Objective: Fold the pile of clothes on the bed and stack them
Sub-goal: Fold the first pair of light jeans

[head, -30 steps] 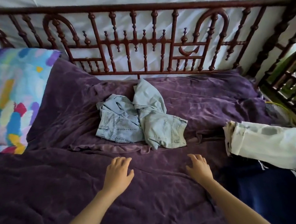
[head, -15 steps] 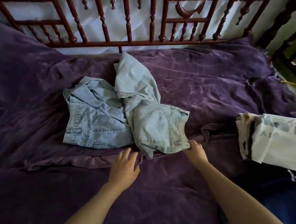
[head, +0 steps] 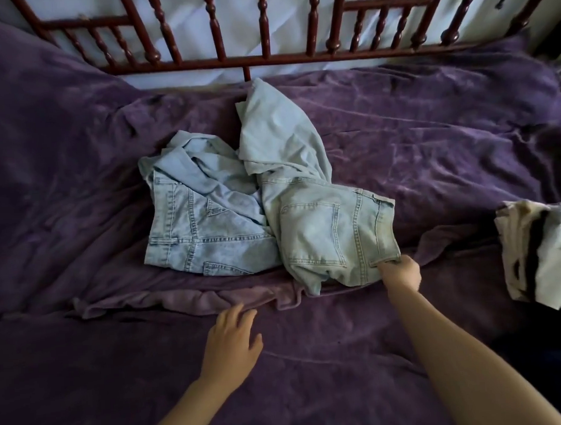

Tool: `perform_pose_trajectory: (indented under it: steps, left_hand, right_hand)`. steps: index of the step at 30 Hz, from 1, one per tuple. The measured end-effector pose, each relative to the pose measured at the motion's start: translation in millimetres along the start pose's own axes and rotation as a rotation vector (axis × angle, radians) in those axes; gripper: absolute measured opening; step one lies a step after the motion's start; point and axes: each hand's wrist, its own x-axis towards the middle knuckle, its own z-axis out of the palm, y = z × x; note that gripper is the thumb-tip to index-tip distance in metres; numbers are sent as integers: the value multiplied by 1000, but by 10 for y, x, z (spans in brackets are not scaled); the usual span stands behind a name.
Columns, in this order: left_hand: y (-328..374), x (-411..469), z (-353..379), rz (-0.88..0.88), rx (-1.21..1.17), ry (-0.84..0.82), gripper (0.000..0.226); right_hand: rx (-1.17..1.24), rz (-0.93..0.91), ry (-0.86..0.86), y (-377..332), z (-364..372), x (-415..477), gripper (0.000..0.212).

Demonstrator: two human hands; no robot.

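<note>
At the far left, a rumpled dark purple velvety bedspread [head: 60, 191], covering the bed up to a dark red turned-wood spindle rail [head: 264, 61] along the far edge.

Left of centre on the bedspread, a crumpled pair of pale blue denim jeans [head: 202, 239]. Bunched into a rough square, stitched seams up, legs twisted on top toward the rail; long axis not readable.

Nearer the camera and just right of that, the left hand [head: 231, 345]: released, palm down, fingers straight and slightly spread, fingertips at a raised fold of the bedspread, holding nothing, apart from both pairs.

Against the first pair's right side and partly over it, a lighter washed-out blue pair of jeans [head: 326, 239], back pocket up. Runs diagonally: waistband at the near right end, facing right, leg reaching away to the far left and ending just short of the rail.

At the near corner of that waistband, the right hand [head: 401, 272], fingers curled, pinching the denim by a belt loop.

Well apart at the right edge, a folded stack of cream and white cloth [head: 541, 257], lying on the bed, cut off by the frame.
</note>
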Motion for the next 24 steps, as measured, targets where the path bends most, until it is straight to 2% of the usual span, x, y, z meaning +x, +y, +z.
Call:
perform_pose_trajectory:
  steps: [4,9,11,14,15,17,21,24]
  left_hand:
    - [132,-79,-251,4,-30,49,49]
    - [503,-250,-746,38,-187,102,50]
    - [706,-296,-1090,88,-240,174,58]
    - [1057,-361,-1726,175,-516,212,82]
    - [1174,-395,-1946,233,-590,253,83]
    - [1371,-506,-2326,307,-726,322,77]
    - [1606,-783,-2963,220,-1080,307,63]
    - [1669,-980,-3152,234,-1187,329,45]
  right_hand:
    - [7,-186,34,-161,-338,-440,10]
    - [169,-313,-9,-404,-895,-1262,15]
    - [204,-409,-17,-519,-1126,-1660,17]
    - [233,-608,-50,-676,-1504,-2328,31]
    - [231,-676,-57,-735,-1632,-2544,35]
    - [234,-806,-74,-836,-1917,-2937,37]
    - [285,-968,-208,-921,-2456,-3565,25]
    - [278,-1023,-336,-857,-2665,-3792,18]
